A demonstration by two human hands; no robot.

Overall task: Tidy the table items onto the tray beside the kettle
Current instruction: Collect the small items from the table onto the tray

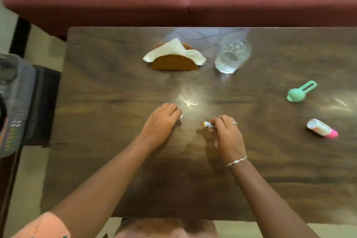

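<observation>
Yellow-tipped battery [207, 124] pinched in right hand [228, 137] fingers, low over dark wood worktop [116, 170] centre. Just left of battery: left hand [161, 121], fingers curled around second small cylinder [181, 117], mostly hidden. Beyond battery: napkin holder [173, 62], glass [230, 56] beside it. Well right of battery: green scoop [299, 92], pink-capped tube [321, 128]. Tray, kettle not clearly in view. Judgement: task barely begun; everything else untouched on worktop.

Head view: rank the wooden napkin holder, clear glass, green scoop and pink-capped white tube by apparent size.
1. Wooden napkin holder with white napkins
2. Clear glass, tilted by the wide lens, so only roughly second
3. Green scoop and pink-capped white tube: look alike, unranked
</observation>
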